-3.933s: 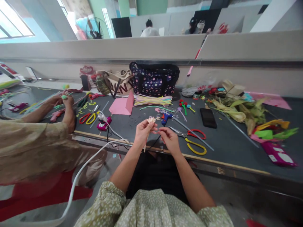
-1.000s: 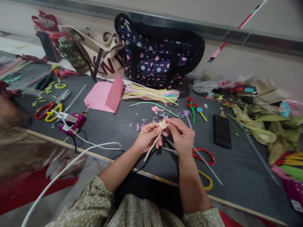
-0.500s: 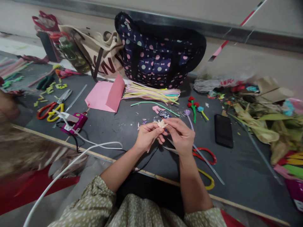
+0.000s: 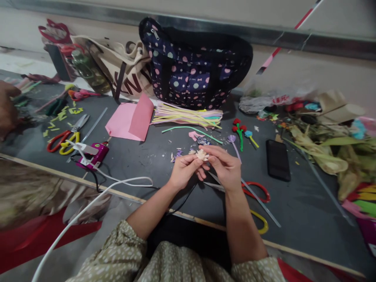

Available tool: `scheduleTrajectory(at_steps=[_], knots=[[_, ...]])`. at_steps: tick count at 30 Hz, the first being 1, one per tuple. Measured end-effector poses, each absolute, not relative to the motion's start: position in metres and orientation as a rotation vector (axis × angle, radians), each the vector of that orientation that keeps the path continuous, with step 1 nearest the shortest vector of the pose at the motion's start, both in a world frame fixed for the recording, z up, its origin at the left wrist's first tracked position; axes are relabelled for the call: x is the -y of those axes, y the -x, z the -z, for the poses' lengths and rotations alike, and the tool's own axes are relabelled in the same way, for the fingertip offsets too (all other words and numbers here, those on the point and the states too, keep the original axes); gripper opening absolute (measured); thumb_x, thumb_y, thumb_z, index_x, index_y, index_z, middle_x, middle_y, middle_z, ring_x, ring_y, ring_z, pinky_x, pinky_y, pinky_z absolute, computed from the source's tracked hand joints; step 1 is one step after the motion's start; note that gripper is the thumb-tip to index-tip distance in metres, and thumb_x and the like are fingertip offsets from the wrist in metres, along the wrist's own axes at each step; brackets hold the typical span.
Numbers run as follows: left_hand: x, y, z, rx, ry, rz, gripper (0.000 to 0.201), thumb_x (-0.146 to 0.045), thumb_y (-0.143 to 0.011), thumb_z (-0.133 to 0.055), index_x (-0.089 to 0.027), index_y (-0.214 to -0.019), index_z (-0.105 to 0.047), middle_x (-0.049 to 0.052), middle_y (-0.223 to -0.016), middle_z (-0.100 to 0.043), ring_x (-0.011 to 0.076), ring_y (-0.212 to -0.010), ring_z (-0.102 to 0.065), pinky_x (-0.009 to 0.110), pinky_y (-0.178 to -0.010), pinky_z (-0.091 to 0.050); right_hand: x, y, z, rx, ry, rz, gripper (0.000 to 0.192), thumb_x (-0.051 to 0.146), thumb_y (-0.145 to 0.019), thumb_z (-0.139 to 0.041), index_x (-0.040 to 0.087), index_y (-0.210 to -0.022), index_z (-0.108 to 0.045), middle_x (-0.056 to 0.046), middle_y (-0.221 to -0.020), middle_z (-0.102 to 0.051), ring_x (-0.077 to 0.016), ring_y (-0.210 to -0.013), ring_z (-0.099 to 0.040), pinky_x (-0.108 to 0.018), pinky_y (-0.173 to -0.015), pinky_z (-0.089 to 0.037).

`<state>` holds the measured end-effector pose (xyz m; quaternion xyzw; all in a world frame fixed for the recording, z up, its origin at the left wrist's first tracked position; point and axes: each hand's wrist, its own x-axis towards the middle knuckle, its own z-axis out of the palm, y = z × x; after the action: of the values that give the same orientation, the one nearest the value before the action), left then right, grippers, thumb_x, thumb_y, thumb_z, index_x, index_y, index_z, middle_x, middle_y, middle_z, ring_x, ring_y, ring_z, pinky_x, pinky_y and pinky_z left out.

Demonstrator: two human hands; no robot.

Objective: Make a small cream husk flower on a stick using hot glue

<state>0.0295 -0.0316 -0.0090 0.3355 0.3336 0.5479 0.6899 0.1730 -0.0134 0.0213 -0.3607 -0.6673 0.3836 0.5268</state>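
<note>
Between my fingertips is a small cream-coloured flower [image 4: 202, 155] with many short petals. My left hand [image 4: 185, 169] pinches it from the left and below. On its right side my right hand [image 4: 226, 164] grips it with thumb and bent fingers. Scissors with red and yellow handles [image 4: 258, 192] lie partly hidden under my right wrist. Just beyond my hands are small purple scraps [image 4: 177, 155] and a pink scrap [image 4: 196, 135]. A purple flower on a stem [image 4: 232, 140] rests right of them, near red flowers on a green stem [image 4: 240, 131].
A bundle of pastel pipe cleaners [image 4: 188, 116] lies behind, before a dotted navy bag [image 4: 196, 70]. Pink paper [image 4: 126, 121], other scissors [image 4: 69, 137] and a purple glue gun or similar device [image 4: 95, 156] with a white cable are left. A phone [image 4: 277, 160] lies right. Another person's hand [image 4: 8, 102] is far left.
The flower has turned a little, so more of its petals show. My right fingers have shifted slightly. The other person's hand at far left has moved up and further into view.
</note>
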Motion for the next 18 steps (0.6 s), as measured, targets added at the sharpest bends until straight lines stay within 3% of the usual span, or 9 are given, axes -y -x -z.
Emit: scheduleTrajectory(at_steps=[7,18], knots=[[0.033,-0.03,0.006,-0.774,-0.831,-1.211,0.037,-0.048,-0.076,-0.076,-0.011,-0.082,-0.069,0.005,-0.072,-0.071,0.0113,-0.049,-0.063,0.023,-0.045,-0.055,0.011,-0.172,-0.018,1.603,0.908,-0.808,0.023,0.023,-0.091,-0.062,0.03,-0.107,-0.075,-0.004,-0.107,-0.073,-0.0198,-0.098,-0.068,-0.037,-0.087,-0.056],[0.035,-0.03,-0.001,-0.983,-1.085,-1.358,0.036,-0.047,-0.084,-0.067,-0.014,-0.07,-0.068,0.003,-0.063,-0.069,0.0099,-0.044,-0.059,0.021,-0.047,-0.049,0.014,-0.167,-0.017,1.619,0.86,-0.764,0.03,0.016,-0.089,-0.063,0.034,-0.11,-0.074,-0.002,-0.108,-0.073,-0.0194,-0.101,-0.068,-0.039,-0.089,-0.055]])
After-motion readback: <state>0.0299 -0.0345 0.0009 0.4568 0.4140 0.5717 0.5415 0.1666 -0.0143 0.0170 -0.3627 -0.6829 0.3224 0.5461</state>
